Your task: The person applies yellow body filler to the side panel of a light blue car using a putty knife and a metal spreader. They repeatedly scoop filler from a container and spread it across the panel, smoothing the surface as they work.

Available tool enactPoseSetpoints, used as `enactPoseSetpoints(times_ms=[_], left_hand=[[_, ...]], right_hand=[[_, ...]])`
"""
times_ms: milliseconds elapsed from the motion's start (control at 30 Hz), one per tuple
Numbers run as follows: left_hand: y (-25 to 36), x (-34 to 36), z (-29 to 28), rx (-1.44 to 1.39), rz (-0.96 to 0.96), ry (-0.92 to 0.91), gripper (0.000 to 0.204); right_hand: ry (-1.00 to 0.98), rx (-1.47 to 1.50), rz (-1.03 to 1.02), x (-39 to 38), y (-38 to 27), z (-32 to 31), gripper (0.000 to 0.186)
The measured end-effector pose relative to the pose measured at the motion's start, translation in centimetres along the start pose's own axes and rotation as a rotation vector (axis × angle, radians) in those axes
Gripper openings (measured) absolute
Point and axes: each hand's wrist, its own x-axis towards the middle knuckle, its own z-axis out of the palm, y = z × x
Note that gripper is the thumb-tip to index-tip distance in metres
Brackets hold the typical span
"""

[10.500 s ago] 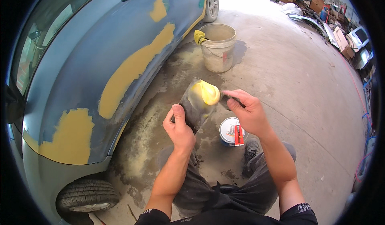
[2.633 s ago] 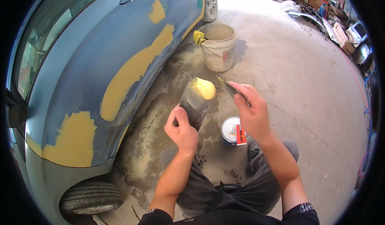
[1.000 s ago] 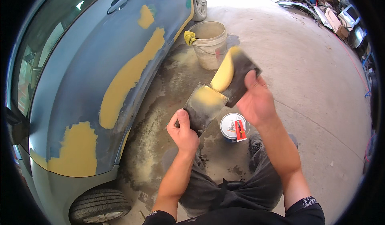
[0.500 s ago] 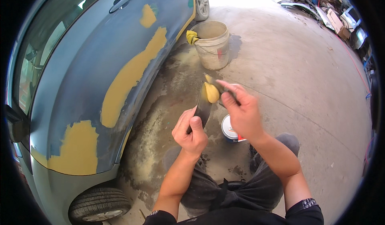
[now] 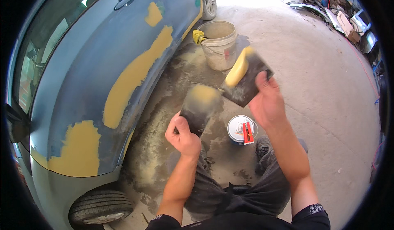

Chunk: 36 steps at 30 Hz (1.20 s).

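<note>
My left hand grips a dark flat spreader with a blurred yellow smear near its top. Higher up and to the right, my right hand holds a second dark spreader, which carries a thick ridge of yellow paste along its left side. The two plates meet or nearly meet at their near corners. Below them, between my feet, stands a white-lidded tin with a red tube lying on its lid.
Left is a blue-grey car door with several yellow filler patches, above a front tyre. A grimy bucket with a yellow cloth on its rim stands ahead. Cardboard, panels and scrap lie along the right wall.
Since half a second ago my right hand has moved up and right, turning its spreader face up with the paste on it; my left has shifted slightly left. Earlier the paste sat on the left spreader.
</note>
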Motion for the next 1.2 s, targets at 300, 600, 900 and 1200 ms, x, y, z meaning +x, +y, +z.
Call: enactPoseSetpoints(times_ms=[300, 600, 900, 1200], left_hand=[[-0.4, 0.7, -0.4, -0.142, -0.325, 0.077, 0.043], [-0.3, -0.9, 0.7, 0.161, 0.022, -0.014, 0.034], [-0.1, 0.5, -0.3, 0.115, 0.148, 0.126, 0.039], [-0.2, 0.1, 0.6, -0.150, -0.307, 0.064, 0.037]], right_hand=[[-0.312, -1.237, -0.048, -1.0, 0.2, -0.6, 0.025], [-0.361, -1.481, -0.697, -3.4, 4.3, 0.1, 0.034], [-0.241, -0.971, -0.100, -2.3, 2.8, 0.6, 0.028], [-0.240, -0.873, 0.101, -1.0, 1.1, -0.8, 0.027]])
